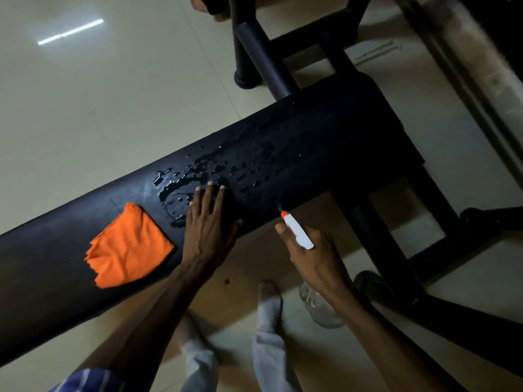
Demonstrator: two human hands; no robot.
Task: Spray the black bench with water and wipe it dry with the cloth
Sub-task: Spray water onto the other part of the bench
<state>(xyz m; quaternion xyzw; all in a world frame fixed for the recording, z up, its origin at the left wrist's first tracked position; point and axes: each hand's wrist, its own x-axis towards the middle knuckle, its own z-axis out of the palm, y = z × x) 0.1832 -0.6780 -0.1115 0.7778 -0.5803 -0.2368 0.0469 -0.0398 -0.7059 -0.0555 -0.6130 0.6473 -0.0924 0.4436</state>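
Note:
The black bench [325, 131] runs diagonally from lower left to upper right. Water drops and small puddles [209, 168] shine on its middle. A folded orange cloth [127, 247] lies flat on the bench, left of my hands. My left hand [208, 224] rests flat on the bench's near edge, fingers spread, fingertips at the wet patch. My right hand [314, 258] grips a spray bottle [297, 232] with a white head and orange nozzle aimed at the bench's near edge. The clear bottle body [319, 306] shows below my wrist.
The bench's black metal frame [396, 250] and legs stand to the right, with a crossbar and post [263, 58] behind. Pale tiled floor [99, 94] surrounds the bench. My feet in light socks [268, 301] stand on the floor in front of it.

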